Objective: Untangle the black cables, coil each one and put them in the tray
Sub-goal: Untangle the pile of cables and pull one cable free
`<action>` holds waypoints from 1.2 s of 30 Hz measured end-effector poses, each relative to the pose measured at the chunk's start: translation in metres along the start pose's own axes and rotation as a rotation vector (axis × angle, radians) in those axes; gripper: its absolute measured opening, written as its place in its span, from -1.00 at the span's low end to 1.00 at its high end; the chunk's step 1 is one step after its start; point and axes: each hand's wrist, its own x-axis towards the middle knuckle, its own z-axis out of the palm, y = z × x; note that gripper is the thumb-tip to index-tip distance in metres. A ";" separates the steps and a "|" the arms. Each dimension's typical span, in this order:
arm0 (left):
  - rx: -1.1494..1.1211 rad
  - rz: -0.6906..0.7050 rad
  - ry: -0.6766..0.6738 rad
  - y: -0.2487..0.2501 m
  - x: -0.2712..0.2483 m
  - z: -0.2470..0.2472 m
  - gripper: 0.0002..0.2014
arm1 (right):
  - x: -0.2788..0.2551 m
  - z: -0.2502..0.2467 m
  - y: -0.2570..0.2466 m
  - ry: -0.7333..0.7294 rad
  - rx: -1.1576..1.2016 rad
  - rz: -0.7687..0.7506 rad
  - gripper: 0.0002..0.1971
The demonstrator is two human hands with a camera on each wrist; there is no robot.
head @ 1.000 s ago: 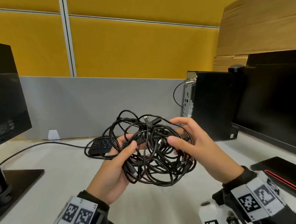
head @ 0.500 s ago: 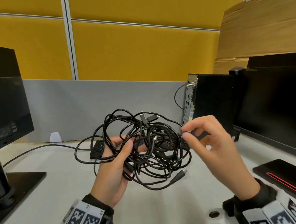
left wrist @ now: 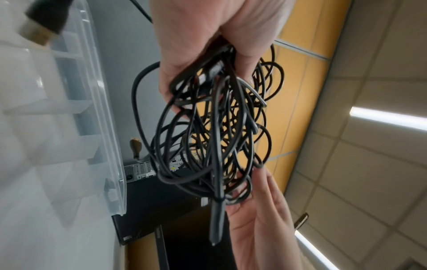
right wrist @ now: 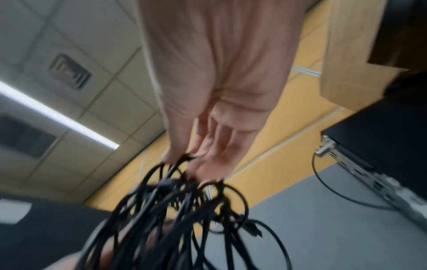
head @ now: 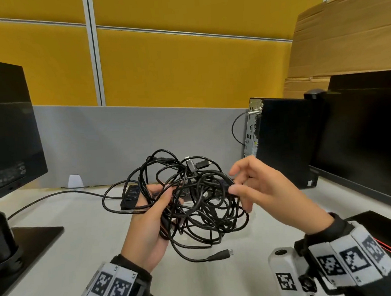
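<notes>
Head view: a person's left hand [head: 147, 229] is gripping a tangled bundle of black cables [head: 193, 201] in curled fingers, holding it above the white tabletop [head: 47, 262]. Their right hand [head: 267, 193] is pinching a strand at the bundle's right edge between thumb and forefinger, other fingers spreading loosely. One plug end [head: 222, 254] is dangling below. Left wrist view is showing a clear plastic tray [left wrist: 101, 109] nearby.
</notes>
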 end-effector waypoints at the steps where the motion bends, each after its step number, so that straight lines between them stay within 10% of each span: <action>1: 0.003 -0.013 0.031 0.000 0.001 -0.001 -0.89 | 0.000 -0.002 0.001 -0.042 0.065 0.021 -0.85; 12: -0.002 -0.102 0.048 0.000 0.001 0.000 -0.91 | 0.002 0.008 0.002 0.061 0.237 0.064 -0.74; 21: 0.654 -0.362 -0.310 0.020 0.004 -0.019 -0.46 | 0.016 0.010 0.006 0.151 0.142 0.107 -0.66; 27: 1.461 0.015 -0.009 0.028 0.016 -0.041 -0.33 | 0.017 0.010 0.013 0.045 -0.284 0.079 -0.66; 30: 1.289 0.348 0.091 0.028 0.018 -0.040 -0.46 | 0.016 0.016 0.010 -0.007 -0.471 0.042 -0.69; 33: 0.954 0.318 -0.150 0.021 0.015 -0.029 -0.52 | 0.016 0.022 0.006 -0.034 -0.532 -0.017 -0.71; 36: 1.120 0.094 -0.466 0.000 0.007 -0.020 -0.24 | 0.016 0.027 0.007 -0.066 -0.408 -0.087 -0.76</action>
